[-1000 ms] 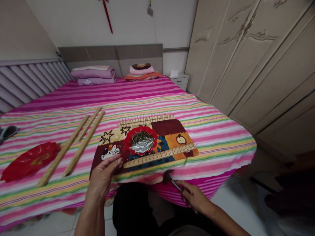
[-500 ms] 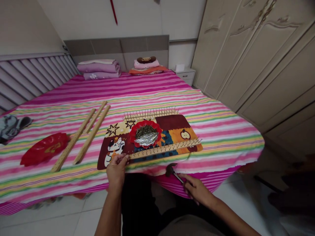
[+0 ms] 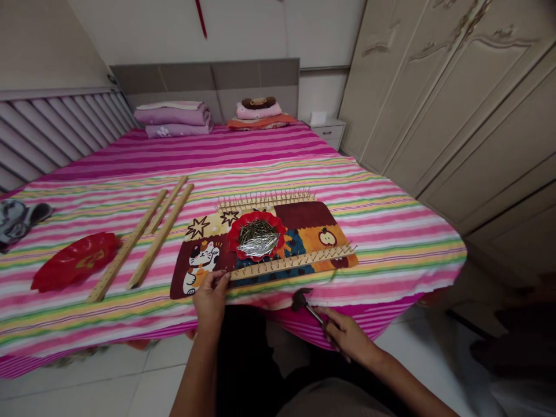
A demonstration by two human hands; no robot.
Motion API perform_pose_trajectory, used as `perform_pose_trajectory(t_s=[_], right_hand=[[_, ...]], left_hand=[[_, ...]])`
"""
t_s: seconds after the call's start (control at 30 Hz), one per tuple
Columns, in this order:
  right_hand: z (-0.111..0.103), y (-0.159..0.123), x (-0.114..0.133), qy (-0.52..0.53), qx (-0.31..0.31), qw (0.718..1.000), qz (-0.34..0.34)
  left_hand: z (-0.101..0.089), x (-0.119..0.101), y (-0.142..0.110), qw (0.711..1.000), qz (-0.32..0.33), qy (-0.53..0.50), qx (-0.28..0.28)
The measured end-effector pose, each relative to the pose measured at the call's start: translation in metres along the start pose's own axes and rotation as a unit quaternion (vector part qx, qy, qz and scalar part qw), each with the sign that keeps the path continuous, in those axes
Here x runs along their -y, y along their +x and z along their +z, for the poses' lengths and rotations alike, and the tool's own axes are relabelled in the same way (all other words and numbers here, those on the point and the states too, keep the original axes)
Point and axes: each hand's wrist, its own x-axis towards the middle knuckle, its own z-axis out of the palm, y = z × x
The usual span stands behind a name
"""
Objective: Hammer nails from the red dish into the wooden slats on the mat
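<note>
My left hand (image 3: pixel 211 297) rests on the near edge of a patchwork cartoon mat (image 3: pixel 304 223), fingers curled on its rim beside the left end of a wooden strip studded with nails (image 3: pixel 293 262). My right hand (image 3: pixel 345 336) is closed around the handle of a small hammer (image 3: pixel 303 302), held below the bed's edge. A red dish of nails (image 3: pixel 257 236) sits in the middle of the mat. A second nailed strip (image 3: pixel 266 200) lies along the mat's far edge.
Three plain wooden strips (image 3: pixel 141 244) lie on the striped bedspread (image 3: pixel 369 231) to the left, with an empty red dish (image 3: pixel 76 262) beyond them. Folded bedding and pillows sit at the headboard. Wardrobe doors (image 3: pixel 456 104) stand to the right.
My left hand has slid right along the mat's near edge and curled onto it by the nailed strip's end. The view has tilted slightly. My right hand still holds the hammer.
</note>
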Motion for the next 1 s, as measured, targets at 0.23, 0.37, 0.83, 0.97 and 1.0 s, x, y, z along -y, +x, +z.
perform_pose_trajectory(t_s=[0.23, 0.37, 0.83, 0.97, 1.0], right_hand=[[0.011, -0.014, 0.044, -0.038, 0.010, 0.996, -0.077], [0.020, -0.010, 0.099, -0.060, 0.040, 0.980, -0.186], [0.057, 0.030, 0.181, -0.223, 0.074, 0.907, -0.350], [0.033, 0.003, 0.172, -0.155, 0.041, 0.916, -0.368], [0.024, -0.006, 0.166, -0.145, 0.026, 0.920, -0.364]], left_hand=[[0.001, 0.006, -0.004, 0.996, 0.078, 0.036, 0.010], [0.002, 0.011, -0.005, 0.994, 0.105, 0.040, 0.003], [0.003, 0.015, -0.006, 0.986, 0.150, 0.074, 0.003], [0.004, 0.017, -0.003, 0.987, 0.152, 0.054, -0.002], [0.004, 0.018, -0.002, 0.988, 0.150, 0.046, -0.011]])
